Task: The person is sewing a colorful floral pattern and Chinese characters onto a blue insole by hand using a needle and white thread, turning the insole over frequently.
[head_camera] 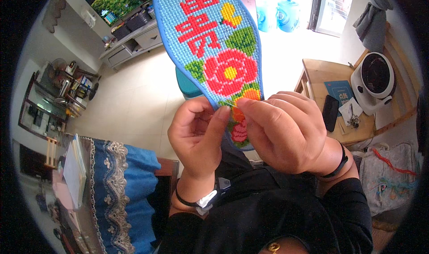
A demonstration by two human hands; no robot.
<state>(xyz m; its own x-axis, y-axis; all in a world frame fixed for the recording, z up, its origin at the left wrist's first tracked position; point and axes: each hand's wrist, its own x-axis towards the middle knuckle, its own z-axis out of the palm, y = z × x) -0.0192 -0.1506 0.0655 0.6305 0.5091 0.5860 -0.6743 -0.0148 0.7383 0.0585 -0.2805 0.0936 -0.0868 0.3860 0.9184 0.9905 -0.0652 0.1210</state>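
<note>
An embroidered insole [209, 63] in light blue stitching with a blue bound edge is held up before me. It bears large red characters, a yellow butterfly, green leaves and a red-pink flower [230, 71], with smaller orange and pink flowers lower down. My left hand [201, 135] grips its left edge near the narrow lower part, thumb on the front and the other fingers curled behind. At the orange flower, the thumb and forefinger of my right hand [281, 130] pinch a thin pale needle or thread [231, 103] against the stitched face. My right hand hides part of the lower end.
On the right, a wooden table [318, 73] bears a white fan [373, 81], a black phone [330, 113], a blue booklet [338, 90] and keys [354, 120]. Coloured threads lie on a grey cloth [385, 167]. A blue lace-trimmed cloth [137, 190] hangs at left. Behind the insole stands a teal stool [186, 85].
</note>
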